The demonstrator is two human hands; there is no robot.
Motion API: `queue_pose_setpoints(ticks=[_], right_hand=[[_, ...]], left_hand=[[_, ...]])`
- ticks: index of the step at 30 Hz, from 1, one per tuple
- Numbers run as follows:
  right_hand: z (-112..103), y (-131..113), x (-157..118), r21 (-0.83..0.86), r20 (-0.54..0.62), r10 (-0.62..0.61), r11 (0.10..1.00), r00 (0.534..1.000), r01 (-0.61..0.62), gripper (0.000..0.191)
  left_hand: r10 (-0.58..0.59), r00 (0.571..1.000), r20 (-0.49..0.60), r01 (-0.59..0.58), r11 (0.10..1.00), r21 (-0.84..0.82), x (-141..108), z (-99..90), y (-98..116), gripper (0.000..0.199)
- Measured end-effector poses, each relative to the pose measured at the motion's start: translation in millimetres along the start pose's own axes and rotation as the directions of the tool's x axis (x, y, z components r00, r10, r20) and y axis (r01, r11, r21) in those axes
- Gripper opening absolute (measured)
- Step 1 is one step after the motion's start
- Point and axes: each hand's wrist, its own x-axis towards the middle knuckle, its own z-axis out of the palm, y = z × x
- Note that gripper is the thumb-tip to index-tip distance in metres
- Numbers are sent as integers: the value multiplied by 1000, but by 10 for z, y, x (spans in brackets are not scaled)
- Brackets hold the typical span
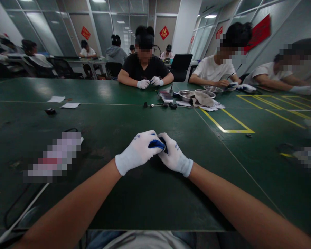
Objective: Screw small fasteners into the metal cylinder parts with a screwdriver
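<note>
Two hands meet over a broad dark-green bench (114, 200) with a smooth top, in from the middle of its near edge: the left hand (138, 149) and right hand (175, 155), each in a white knit glove with a blue-coated palm. The fingers of both are curled inward, tips nearly touching, apparently pinching a small dark piece (166, 149) that the gloves mostly cover. It sits in the narrow gap where the hands face each other, to the right of the left hand and to the left of the right, with neither clearly nearer; its long axis cannot be made out. Toward the bench's left edge, well apart from the hands, rests a pale, oblong, pixelated object (57, 155), a thin white cable (28, 211) running from near its lower end to the near left corner. Farther off, toward the far edge, lie a small black rounded object (50, 111) and flat white paper slips (69, 105), while shiny round metal bowls (184, 94) stand beside a crumpled grey-brown cloth (203, 99). At the far edge, a co-worker in a black shirt (145, 67) sits with white-gloved hands close together.
</note>
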Motion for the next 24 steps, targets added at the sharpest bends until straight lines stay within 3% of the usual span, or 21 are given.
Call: queue_pose_setpoints(ticks=[5,13,18,24], right_hand=[[-17,11,0,29,-33,-40,999,999,41,41],[-53,-13,-33,108,-1,-45,993,999,45,53],[-19,7,-58,131,-10,-28,991,1000,29,67],[-14,6,-49,131,-28,-43,990,999,46,66]], left_hand=[[45,999,-22,-45,999,8,3,25,24,13],[-55,998,17,56,996,-68,-9,-53,138,12],[-116,993,-23,114,991,-72,-17,-15,203,11],[-205,972,-111,210,977,35,-1,50,250,5]])
